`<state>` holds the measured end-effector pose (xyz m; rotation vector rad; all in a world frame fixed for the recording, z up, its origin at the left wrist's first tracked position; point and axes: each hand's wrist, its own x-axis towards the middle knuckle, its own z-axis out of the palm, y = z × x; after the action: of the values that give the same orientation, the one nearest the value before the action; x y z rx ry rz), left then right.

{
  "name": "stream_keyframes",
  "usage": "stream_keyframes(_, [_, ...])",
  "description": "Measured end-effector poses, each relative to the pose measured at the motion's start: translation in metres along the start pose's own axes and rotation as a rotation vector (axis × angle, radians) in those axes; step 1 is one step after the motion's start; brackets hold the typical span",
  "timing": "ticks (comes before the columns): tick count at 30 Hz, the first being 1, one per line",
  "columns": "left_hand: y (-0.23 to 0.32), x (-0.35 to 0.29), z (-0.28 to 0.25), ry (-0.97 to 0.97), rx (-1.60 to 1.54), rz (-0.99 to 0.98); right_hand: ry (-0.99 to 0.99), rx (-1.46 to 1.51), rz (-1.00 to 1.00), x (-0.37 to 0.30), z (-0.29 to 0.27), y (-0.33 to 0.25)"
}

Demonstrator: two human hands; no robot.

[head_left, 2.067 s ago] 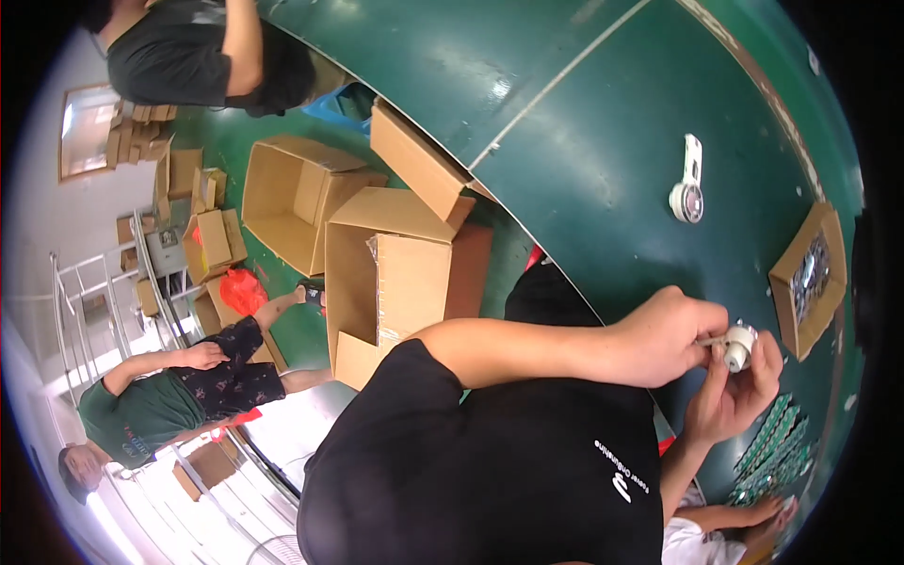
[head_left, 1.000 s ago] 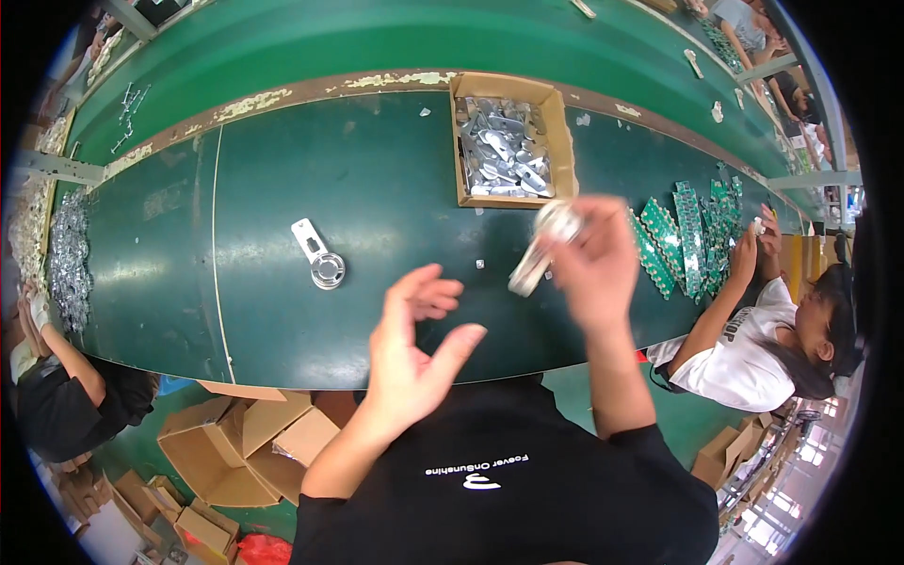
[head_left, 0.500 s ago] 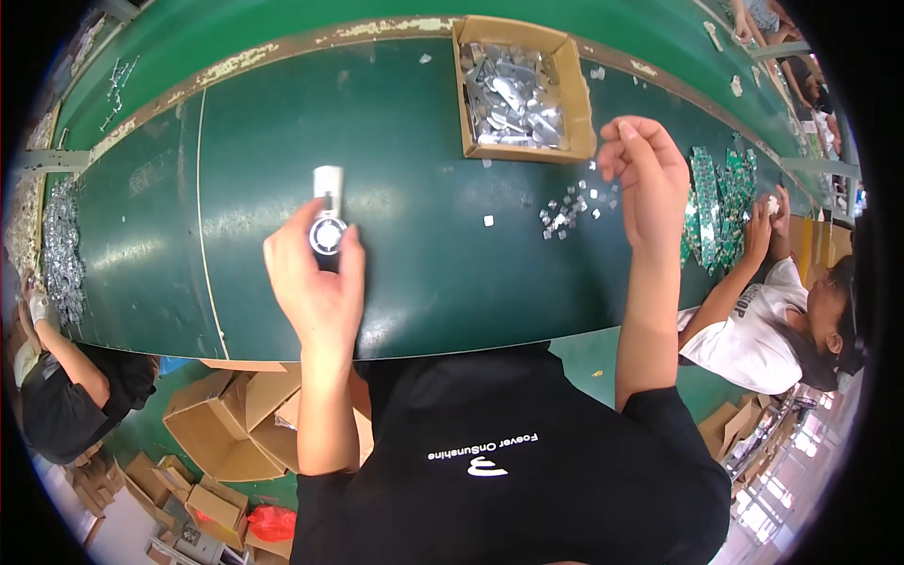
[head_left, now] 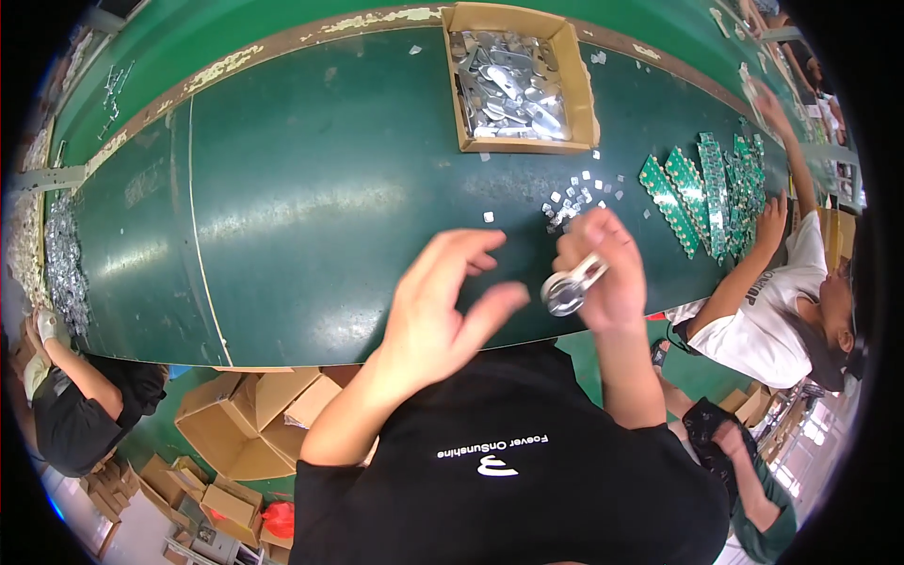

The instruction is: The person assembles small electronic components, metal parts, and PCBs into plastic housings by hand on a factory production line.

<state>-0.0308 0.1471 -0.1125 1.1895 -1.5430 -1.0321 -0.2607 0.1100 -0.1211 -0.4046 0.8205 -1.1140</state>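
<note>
On black shirt point(head_left: 584, 499) | white lettering point(head_left: 492, 447) | right hand point(head_left: 612, 275): round-headed part point(head_left: 565, 295)

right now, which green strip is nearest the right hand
The leftmost green strip, slanting at the left end of the group; the others all lie further right, away from the right hand.

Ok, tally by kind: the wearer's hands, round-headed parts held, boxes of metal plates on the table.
Hands: 2 (left hand, right hand)
Round-headed part, held: 1
Open cardboard box of metal plates: 1
Total: 4
</note>
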Motion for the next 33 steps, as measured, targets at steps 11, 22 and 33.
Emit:
stream_keyframes(11, [-0.026,0.045,0.010,-0.083,0.708,0.167,-0.044,-0.048,-0.160,0.017,0.006,-0.069])
stream_keyframes(22, [-0.016,0.034,0.000,-0.015,0.596,0.198,0.145,-0.890,-0.261,0.025,0.020,-0.055])
stream_keyframes(33, [-0.013,0.039,-0.004,0.000,0.647,0.173,0.103,-1.755,-0.779,0.071,0.040,-0.090])
